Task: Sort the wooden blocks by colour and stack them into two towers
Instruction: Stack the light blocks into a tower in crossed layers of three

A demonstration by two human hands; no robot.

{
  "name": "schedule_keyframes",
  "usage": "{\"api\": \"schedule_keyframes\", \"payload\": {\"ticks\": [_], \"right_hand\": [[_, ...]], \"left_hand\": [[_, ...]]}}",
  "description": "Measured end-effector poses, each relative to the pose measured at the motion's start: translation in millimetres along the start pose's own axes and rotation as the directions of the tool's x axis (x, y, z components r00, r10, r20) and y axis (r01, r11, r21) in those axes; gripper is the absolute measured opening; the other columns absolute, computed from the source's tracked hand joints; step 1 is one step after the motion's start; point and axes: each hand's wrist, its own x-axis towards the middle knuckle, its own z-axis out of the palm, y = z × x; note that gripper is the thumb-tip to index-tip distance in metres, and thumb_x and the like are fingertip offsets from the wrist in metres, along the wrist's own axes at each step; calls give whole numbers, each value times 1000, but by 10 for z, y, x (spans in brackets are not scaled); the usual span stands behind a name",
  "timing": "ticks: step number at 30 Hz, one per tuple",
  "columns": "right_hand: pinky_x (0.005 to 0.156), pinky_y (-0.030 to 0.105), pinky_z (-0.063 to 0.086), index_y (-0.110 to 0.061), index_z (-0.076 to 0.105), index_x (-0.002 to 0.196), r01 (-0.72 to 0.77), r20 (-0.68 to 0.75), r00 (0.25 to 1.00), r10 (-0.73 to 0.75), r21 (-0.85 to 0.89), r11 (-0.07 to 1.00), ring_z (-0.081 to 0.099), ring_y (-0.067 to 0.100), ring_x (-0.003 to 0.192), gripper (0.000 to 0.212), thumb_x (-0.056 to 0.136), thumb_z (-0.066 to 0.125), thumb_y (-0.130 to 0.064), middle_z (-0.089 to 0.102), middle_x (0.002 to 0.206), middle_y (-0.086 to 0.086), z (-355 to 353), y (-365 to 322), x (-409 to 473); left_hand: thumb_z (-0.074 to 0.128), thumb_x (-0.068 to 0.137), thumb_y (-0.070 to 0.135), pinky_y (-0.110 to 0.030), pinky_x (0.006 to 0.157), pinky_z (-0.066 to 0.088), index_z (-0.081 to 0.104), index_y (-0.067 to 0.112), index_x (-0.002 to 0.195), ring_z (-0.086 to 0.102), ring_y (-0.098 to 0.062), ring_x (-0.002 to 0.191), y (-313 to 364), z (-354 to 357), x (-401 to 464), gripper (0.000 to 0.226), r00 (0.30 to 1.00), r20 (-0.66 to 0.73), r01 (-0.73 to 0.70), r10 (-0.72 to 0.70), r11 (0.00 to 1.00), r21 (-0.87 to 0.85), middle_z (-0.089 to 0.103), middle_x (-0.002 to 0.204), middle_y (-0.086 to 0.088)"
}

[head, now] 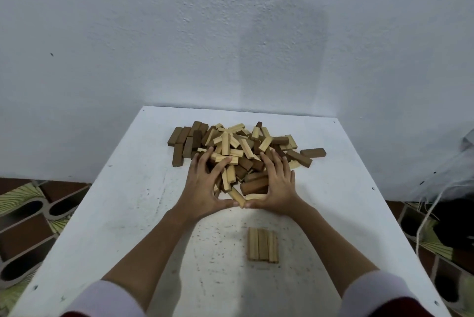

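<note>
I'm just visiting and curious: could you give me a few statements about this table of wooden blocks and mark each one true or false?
1. Three light blocks lie side by side near the person. True.
2. The pile holds only dark blocks. False: light and dark are mixed.
3. Both hands, left hand and right hand, are at the pile's near edge. True.
4. Two towers already stand. False: none is built yet.
5. The table is black. False: it is white.

The left hand [205, 183] and right hand [275, 183] hide the near blocks of the pile [238, 147].
</note>
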Motion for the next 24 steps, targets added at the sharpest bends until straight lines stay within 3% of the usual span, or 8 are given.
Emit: {"api": "schedule_keyframes", "payload": {"ticks": [4, 6, 8, 11, 14, 18, 20, 24], "right_hand": [[112, 59, 7, -42, 12, 145, 81, -131, 989, -67, 103, 991, -4, 32, 144, 132, 29, 39, -101, -3, 157, 4, -121, 47, 5], [110, 60, 21, -36, 29, 138, 115, -350, 935, -57, 149, 982, 17, 35, 139, 108, 47, 51, -88, 17, 152, 14, -244, 157, 58], [109, 56, 26, -28, 36, 137, 34, -459, 887, 55, 184, 982, 24, 32, 137, 95, 57, 49, -78, 25, 149, 14, -397, 329, 210], [113, 51, 15, -28, 35, 142, -136, -380, 902, 206, 204, 970, 17, 29, 142, 93, 65, 31, -79, 24, 154, 10, -549, 548, 463], [113, 53, 6, -35, 28, 145, -256, -199, 937, 287, 170, 952, 12, 32, 144, 82, 73, 24, -73, 18, 157, 4, -534, 607, 677], [112, 52, 5, -36, 38, 139, -269, -128, 955, 269, 15, 963, 19, 27, 142, 67, 83, 27, -71, 29, 153, -3, -361, 433, 897], [110, 51, 6, -35, 43, 136, -240, -155, 958, 242, 28, 970, 20, 25, 141, 55, 90, 33, -64, 32, 151, -3, -283, 324, 952], [111, 51, 0, -32, 45, 137, -235, -146, 958, 246, 91, 968, 16, 22, 142, 51, 94, 32, -57, 26, 153, 3, -222, 179, 1089]], "left_hand": [[45, 55, 93, -65, 110, 6, 21, 50, 143, -7, -34, 145, -51, -136, 44, 101, 999, -3, -38, 38, 999, 10, -8, 158, 6], [36, 68, 89, -60, 112, 10, 25, 46, 143, 0, -31, 145, -150, -275, 96, 87, 992, -113, -66, 61, 997, -39, 0, 159, -3], [28, 79, 82, -53, 114, 14, 33, 33, 145, 9, -29, 143, -330, -396, 231, 82, 969, -247, -14, -21, 990, -142, 13, 157, -12], [33, 86, 69, -46, 117, 15, 41, 20, 143, 15, -28, 143, -660, -459, 520, 75, 898, -312, 227, -310, 934, -275, 20, 154, -15], [38, 96, 54, -39, 118, 12, 38, 21, 145, 15, -24, 145, -935, -402, 770, 59, 864, -170, 402, -474, 853, -332, 24, 156, -9], [28, 90, 64, -36, 113, 15, 49, 17, 134, 32, -24, 136, -900, -236, 939, 67, 940, -44, 327, -338, 930, -169, 45, 141, -8], [32, 91, 55, -31, 112, 11, 50, 17, 132, 28, -22, 137, -806, -147, 968, 58, 947, -71, 303, -314, 943, -137, 42, 141, -7], [41, 90, 57, -37, 115, 11, 46, 24, 137, 18, -29, 139, -735, -65, 1040, 58, 936, -45, 339, -350, 927, -161, 34, 147, -6]]}}
